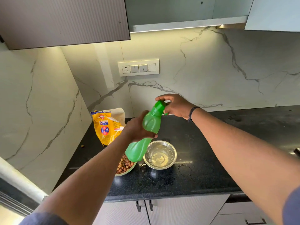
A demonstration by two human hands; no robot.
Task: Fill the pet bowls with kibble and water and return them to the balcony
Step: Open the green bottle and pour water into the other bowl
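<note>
Pet bowls both filled: kibble bowl (125,166) & water bowl (159,154) on desk (203,159). Left hand (138,127) grips green bottle (146,132), right hand (177,106) fingers pinch cap (159,106). Balcony return left.

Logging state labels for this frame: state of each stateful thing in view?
green bottle: tilted, held above the bowls
bottle cap: on the neck, right hand's fingers around it
water bowl: holds water
kibble bowl: holds kibble
kibble bag: upright, top open
left hand: grips bottle body
right hand: grips cap
</note>
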